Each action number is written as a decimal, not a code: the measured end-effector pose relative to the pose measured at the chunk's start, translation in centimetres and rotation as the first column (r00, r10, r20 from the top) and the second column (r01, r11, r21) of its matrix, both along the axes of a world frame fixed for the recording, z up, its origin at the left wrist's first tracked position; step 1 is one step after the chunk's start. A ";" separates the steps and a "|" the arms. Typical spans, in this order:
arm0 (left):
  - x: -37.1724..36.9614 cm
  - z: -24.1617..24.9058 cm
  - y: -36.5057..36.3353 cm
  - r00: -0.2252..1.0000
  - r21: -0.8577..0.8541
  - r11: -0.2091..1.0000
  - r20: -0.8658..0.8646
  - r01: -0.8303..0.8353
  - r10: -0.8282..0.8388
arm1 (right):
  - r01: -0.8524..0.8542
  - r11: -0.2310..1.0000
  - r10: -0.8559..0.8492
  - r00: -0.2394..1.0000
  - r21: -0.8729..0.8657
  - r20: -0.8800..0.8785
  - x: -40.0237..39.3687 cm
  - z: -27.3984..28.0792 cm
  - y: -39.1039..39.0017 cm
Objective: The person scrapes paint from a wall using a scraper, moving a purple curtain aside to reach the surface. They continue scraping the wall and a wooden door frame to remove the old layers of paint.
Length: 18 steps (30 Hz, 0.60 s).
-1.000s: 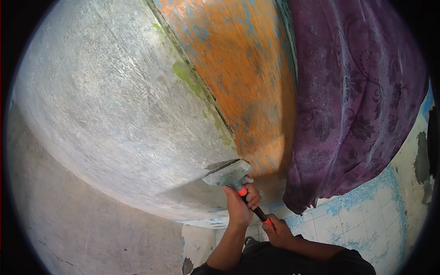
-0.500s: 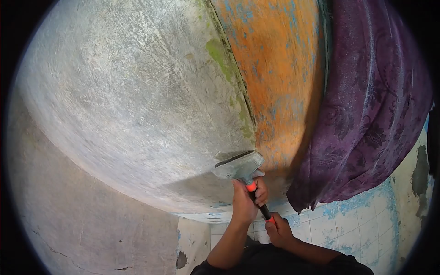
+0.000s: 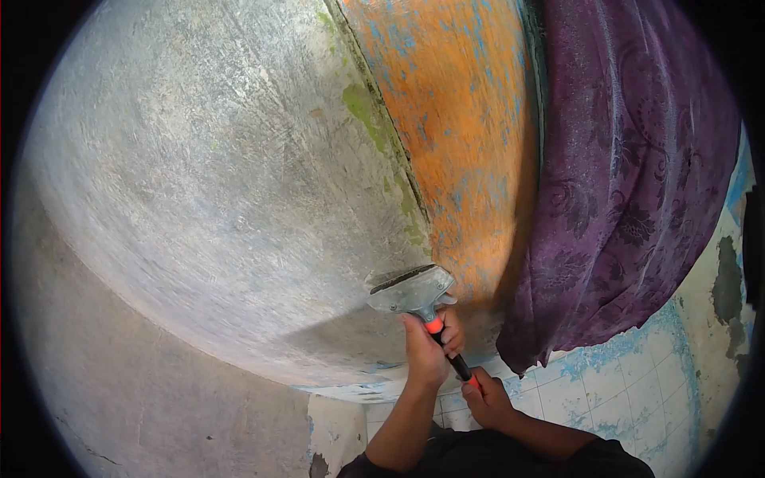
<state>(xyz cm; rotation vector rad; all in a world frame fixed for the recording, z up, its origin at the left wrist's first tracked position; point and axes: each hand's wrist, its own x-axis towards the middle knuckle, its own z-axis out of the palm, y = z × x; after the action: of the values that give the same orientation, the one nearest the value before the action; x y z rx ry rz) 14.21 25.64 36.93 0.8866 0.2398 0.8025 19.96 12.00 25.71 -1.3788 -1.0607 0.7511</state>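
Both my hands hold one long-handled scraper (image 3: 410, 289), its wide grey metal head toward the wall and its handle black with orange bands. My left hand (image 3: 428, 348) wraps the handle just below the head, fingers closed. Lower down, my right hand (image 3: 484, 398) grips the handle's end, also closed. The blade edge lies at the grey, scraped wall (image 3: 263, 183), right beside the lower end of a strip of green paint (image 3: 365, 115). Just right of the blade is the orange door frame board (image 3: 450, 135) with blue flecks.
A purple patterned curtain (image 3: 621, 215) hangs at the right, its lower end near my right hand. Beneath it are white floor tiles (image 3: 590, 394) marked with blue paint. Another wall (image 3: 183, 382) with a crack stands at the lower left, and peeling patches (image 3: 729, 279) show far right.
The view has shifted slightly, so the wall, orange board and curtain sit further left. The scraper head has moved a little down and left in view; both hands keep their grip.
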 end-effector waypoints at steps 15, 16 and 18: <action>-0.8 4.4 0.8 0.982 0.083 0.987 0.116 0.139 -0.148 | -0.048 0.996 0.060 0.983 0.071 -0.172 -0.5 3.1 1.1; -0.8 3.9 0.1 0.996 0.011 0.998 0.056 0.064 -0.065 | -0.058 0.997 0.067 0.978 0.050 -0.195 -0.8 2.4 0.4; -1.1 2.0 -0.5 0.999 -0.029 0.999 0.036 0.039 -0.038 | -0.069 0.997 0.072 0.976 0.020 -0.205 -1.1 0.8 -0.7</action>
<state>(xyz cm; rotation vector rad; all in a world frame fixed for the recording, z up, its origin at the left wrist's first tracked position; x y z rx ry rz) 13.09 25.12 38.97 0.8459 0.2020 0.7763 18.86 11.30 26.54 -1.2280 -0.9528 0.9170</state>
